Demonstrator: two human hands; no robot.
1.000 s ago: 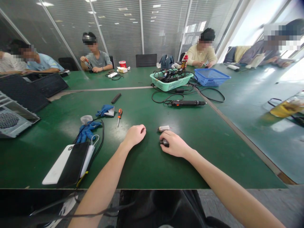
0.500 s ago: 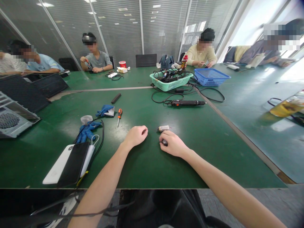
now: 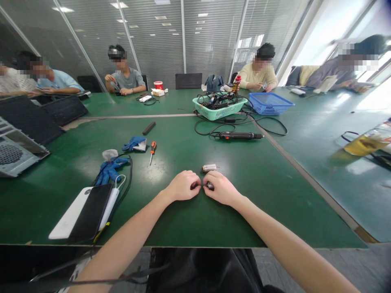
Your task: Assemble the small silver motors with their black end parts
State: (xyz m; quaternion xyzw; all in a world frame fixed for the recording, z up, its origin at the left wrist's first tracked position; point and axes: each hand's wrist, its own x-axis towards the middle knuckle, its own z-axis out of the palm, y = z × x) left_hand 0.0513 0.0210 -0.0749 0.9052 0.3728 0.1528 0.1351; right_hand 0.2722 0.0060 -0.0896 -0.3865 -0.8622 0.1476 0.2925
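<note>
My right hand (image 3: 222, 189) is closed around a small, dark, shiny metal cylinder (image 3: 210, 186), with its fingers covering most of it. Almost touching it on the left, my left hand (image 3: 184, 185) is closed, thumb and fingers pinched together. Something thin and dark seems to show at its fingertips, too small to name. A second cylinder, silver (image 3: 209, 167) with a thin wire at its right end, lies on the table just beyond my right hand. Both forearms reach over the near edge of the green table (image 3: 171, 224).
Left of my hands are an orange-handled screwdriver (image 3: 152, 152), blue gloves (image 3: 110, 170), a white-and-black slab (image 3: 82, 211) and a computer case (image 3: 21, 152). Ahead lie a black electric screwdriver (image 3: 240, 136), a green basket (image 3: 220, 112) of cables and a blue basket (image 3: 270, 105). Several people sit around.
My left hand has moved right and slightly nearer to me, meeting my right hand at the fingertips. The right hand still holds the metal cylinder. The view has shifted slightly.
</note>
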